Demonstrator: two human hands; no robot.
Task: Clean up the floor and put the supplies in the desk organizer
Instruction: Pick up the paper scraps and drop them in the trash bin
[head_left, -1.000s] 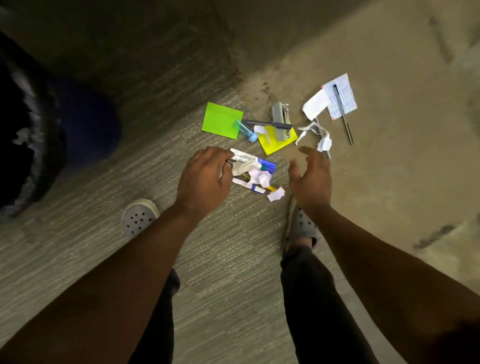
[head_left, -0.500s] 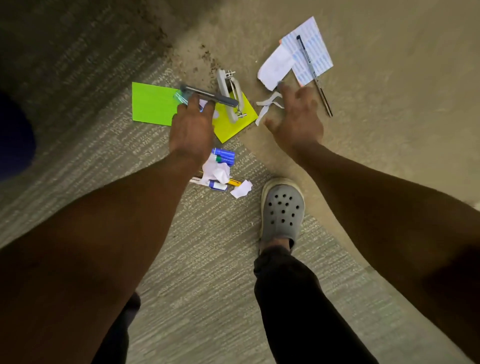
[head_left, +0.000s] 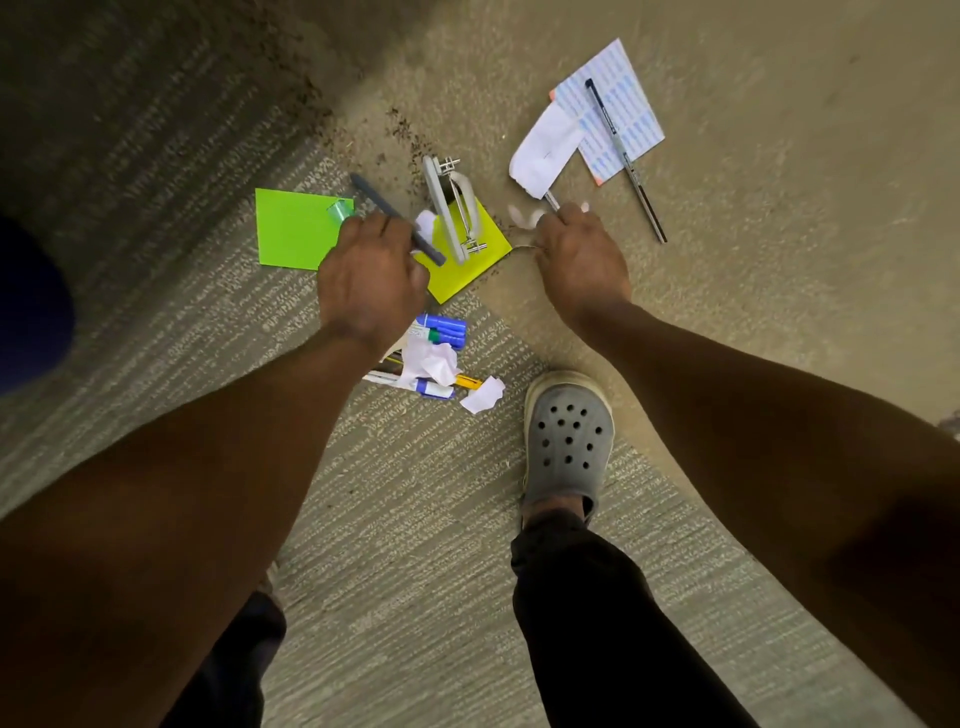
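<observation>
My left hand (head_left: 369, 275) is shut on a dark grey pen (head_left: 372, 199) that sticks out past the fingers. My right hand (head_left: 579, 254) is closed around a thin silver pen tip (head_left: 551, 200) and some white paper scraps (head_left: 519, 215). Between the hands a grey hole punch (head_left: 448, 208) lies on a yellow sticky pad (head_left: 470, 265). A green sticky pad (head_left: 296, 228) with a small green clip (head_left: 338, 210) lies to the left. Blue markers (head_left: 444, 330), crumpled paper (head_left: 434, 361) and pens lie below my left hand.
A printed sheet (head_left: 613, 111) with a black pen (head_left: 626, 161) across it and a white paper (head_left: 543, 150) lie at the upper right. My grey clog (head_left: 569, 436) stands on the carpet. Dark crumbs (head_left: 405, 130) dot the floor. A dark blue object (head_left: 31, 306) sits at the left edge.
The view has moved closer to the floor. My left hand has lifted the grey pen and turned it. My right hand has closed on the scraps and thin pen.
</observation>
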